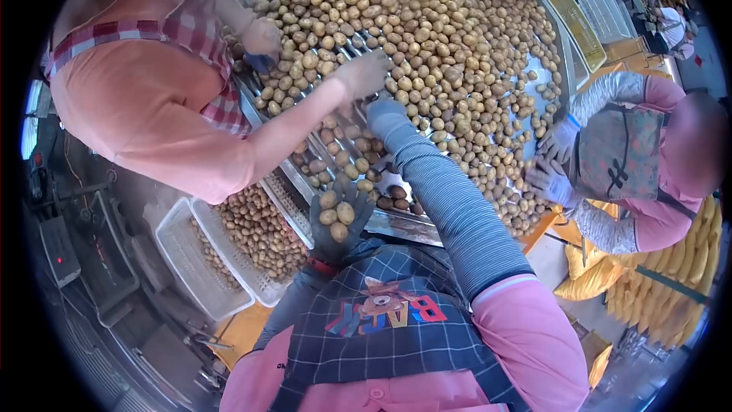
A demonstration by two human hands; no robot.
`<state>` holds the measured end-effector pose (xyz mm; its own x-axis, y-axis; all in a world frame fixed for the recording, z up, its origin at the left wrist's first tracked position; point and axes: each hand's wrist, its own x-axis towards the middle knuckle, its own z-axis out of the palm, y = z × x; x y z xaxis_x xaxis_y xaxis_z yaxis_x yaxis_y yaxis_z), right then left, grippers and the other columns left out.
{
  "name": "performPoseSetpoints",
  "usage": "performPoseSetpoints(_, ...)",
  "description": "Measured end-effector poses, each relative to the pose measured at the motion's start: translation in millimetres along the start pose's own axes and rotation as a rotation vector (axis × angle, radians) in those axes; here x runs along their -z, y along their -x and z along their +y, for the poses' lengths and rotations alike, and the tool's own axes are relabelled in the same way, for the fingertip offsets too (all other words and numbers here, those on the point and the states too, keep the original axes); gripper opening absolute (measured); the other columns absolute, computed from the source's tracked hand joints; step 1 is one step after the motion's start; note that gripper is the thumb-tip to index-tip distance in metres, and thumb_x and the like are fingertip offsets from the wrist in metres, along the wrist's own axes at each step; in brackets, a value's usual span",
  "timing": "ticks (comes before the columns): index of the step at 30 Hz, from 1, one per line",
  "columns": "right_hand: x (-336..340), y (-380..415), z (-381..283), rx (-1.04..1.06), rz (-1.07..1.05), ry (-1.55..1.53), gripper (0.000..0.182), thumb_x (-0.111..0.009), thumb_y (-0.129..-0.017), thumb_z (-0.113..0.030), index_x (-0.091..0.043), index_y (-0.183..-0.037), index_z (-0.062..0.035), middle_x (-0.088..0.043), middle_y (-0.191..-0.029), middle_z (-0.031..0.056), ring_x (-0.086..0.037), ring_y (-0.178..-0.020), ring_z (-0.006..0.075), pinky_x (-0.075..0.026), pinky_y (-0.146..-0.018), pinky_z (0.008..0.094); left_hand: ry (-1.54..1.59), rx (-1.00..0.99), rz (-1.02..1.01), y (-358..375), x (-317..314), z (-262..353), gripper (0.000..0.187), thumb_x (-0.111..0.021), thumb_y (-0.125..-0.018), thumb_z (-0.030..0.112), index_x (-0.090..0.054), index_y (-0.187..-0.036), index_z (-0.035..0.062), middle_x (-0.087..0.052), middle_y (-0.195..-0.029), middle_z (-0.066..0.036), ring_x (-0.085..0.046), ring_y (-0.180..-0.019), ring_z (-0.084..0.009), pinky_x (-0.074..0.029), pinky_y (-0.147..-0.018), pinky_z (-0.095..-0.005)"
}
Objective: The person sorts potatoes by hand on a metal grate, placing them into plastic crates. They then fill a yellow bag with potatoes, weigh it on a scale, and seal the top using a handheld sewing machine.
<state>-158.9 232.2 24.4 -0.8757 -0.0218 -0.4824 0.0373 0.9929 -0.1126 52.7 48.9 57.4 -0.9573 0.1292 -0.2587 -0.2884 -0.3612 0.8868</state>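
Note:
Several small potatoes rest in the upturned palm of my left hand, which wears a dark glove and is held low by the table's near edge. My right hand, in a grey glove, reaches out over the metal rollers at the edge of the big potato heap. Its fingers are mostly hidden, and I cannot make out whether they hold anything. A co-worker's hand is just beyond it, close to my glove.
At the left a co-worker in a checked apron leans over the rollers. Another person's gloved hands touch the right edge. White crates with potatoes stand lower left, a yellow crate upper right, yellow sacks at right.

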Motion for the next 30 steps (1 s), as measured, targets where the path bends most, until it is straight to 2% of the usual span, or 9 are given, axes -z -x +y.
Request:
performPoseSetpoints(3, -52.7, 9.5, 25.2, -0.136, 0.043, -0.235, 0.034, -0.063, -0.085, -0.028, -0.061, -0.117, -0.015, -0.065, -0.114, 0.0172, -0.063, -0.109, 0.0332, -0.051, -0.089, 0.0445, 0.488, 0.174, -0.089, 0.3, -16.8, 34.7, 0.039, -0.045, -0.103, 0.022, -0.035, -0.133, -0.0001, -0.045, -0.136, -0.023, -0.049, -0.128, -0.0316, -0.048, -0.104, -0.0469)
performPoseSetpoints(7, -1.9, 104.0, 64.1, 0.003, -0.231, -0.283, 0.051, -0.062, -0.086, -0.041, -0.054, -0.127, -0.0115, -0.066, -0.117, 0.0186, -0.063, -0.109, 0.0339, -0.05, -0.092, 0.0437, 0.788, 0.299, -0.093, -9.5, -12.8, 32.0, 0.049, -0.038, -0.104, 0.037, -0.035, -0.139, 0.0023, -0.041, -0.143, -0.021, -0.043, -0.134, -0.0342, -0.04, -0.111, -0.0509)
performPoseSetpoints(9, -20.6, 114.5, 86.7, -0.142, -0.142, -0.482, 0.052, -0.064, -0.085, -0.047, -0.058, -0.123, -0.0116, -0.067, -0.114, 0.019, -0.064, -0.106, 0.0335, -0.05, -0.091, 0.0427, 1.078, 0.436, -0.086, -17.2, -15.6, 33.3, 0.058, -0.032, -0.102, 0.048, -0.037, -0.142, 0.0051, -0.037, -0.15, -0.018, -0.038, -0.138, -0.0359, -0.031, -0.116, -0.0536)
performPoseSetpoints(11, -39.8, 104.6, 91.0, -0.274, 0.026, -1.072, 0.046, -0.061, -0.088, -0.047, -0.066, -0.108, -0.0062, -0.069, -0.106, 0.0198, -0.066, -0.099, 0.0338, -0.051, -0.087, 0.0394, 1.119, 0.485, -0.094, -25.1, -23.2, 30.7, 0.057, -0.034, -0.102, 0.048, -0.041, -0.14, 0.0069, -0.037, -0.151, -0.015, -0.036, -0.139, -0.0346, -0.029, -0.117, -0.0531)
performPoseSetpoints(14, 7.2, 107.1, 52.8, -0.194, 0.456, -1.072, 0.043, -0.06, -0.088, -0.046, -0.066, -0.11, -0.0097, -0.069, -0.095, 0.02, -0.067, -0.093, 0.0345, -0.051, -0.083, 0.0406, 1.17, 0.491, -0.191, -41.0, -40.9, 24.7, 0.056, -0.042, -0.099, 0.048, -0.044, -0.144, 0.0148, -0.033, -0.156, -0.008, -0.023, -0.147, -0.0289, -0.016, -0.121, -0.0494)
performPoseSetpoints(15, 20.6, 99.2, 49.6, -0.176, 0.477, -0.892, 0.035, -0.06, -0.088, -0.041, -0.065, -0.112, -0.0163, -0.067, -0.105, 0.0175, -0.066, -0.099, 0.0322, -0.052, -0.085, 0.0419, 1.167, 0.499, -0.193, -47.2, -44.0, 23.5, 0.056, -0.042, -0.099, 0.048, -0.044, -0.144, 0.0148, -0.033, -0.156, -0.008, -0.023, -0.147, -0.0289, -0.016, -0.121, -0.0494)
performPoseSetpoints(23, 12.5, 79.5, 54.2, -0.044, -0.089, -0.16, 0.026, -0.066, -0.082, -0.028, -0.067, -0.108, -0.0259, -0.049, -0.132, 0.0143, -0.061, -0.11, 0.0319, -0.051, -0.092, 0.0427, 1.181, 0.459, -0.178, -61.1, -59.9, 18.1, 0.056, -0.035, -0.103, 0.042, -0.032, -0.149, 0.0117, -0.025, -0.159, -0.008, -0.024, -0.146, -0.024, -0.015, -0.122, -0.0496)
performPoseSetpoints(27, -6.6, 107.2, 57.1, -0.056, 0.049, -0.247, 0.024, -0.066, -0.085, -0.024, -0.067, -0.109, -0.0227, -0.055, -0.124, 0.0145, -0.062, -0.108, 0.0318, -0.051, -0.091, 0.0421, 1.222, 0.523, -0.207, -53.8, -59.7, 7.9, 0.061, -0.037, -0.101, 0.046, -0.028, -0.15, 0.0108, -0.026, -0.159, -0.008, -0.023, -0.146, -0.0203, -0.016, -0.122, -0.0462)
performPoseSetpoints(30, -14.3, 128.8, 48.6, -0.134, 0.376, -1.582, 0.038, -0.067, -0.086, -0.026, -0.064, -0.123, -0.0162, -0.064, -0.115, 0.0116, -0.063, -0.106, 0.0236, -0.051, -0.086, 0.0379, 1.022, 0.434, -0.244, -56.6, -66.4, 3.7, 0.061, -0.042, -0.099, 0.045, -0.03, -0.148, 0.0104, -0.031, -0.154, -0.009, -0.029, -0.142, -0.0207, -0.023, -0.118, -0.044)
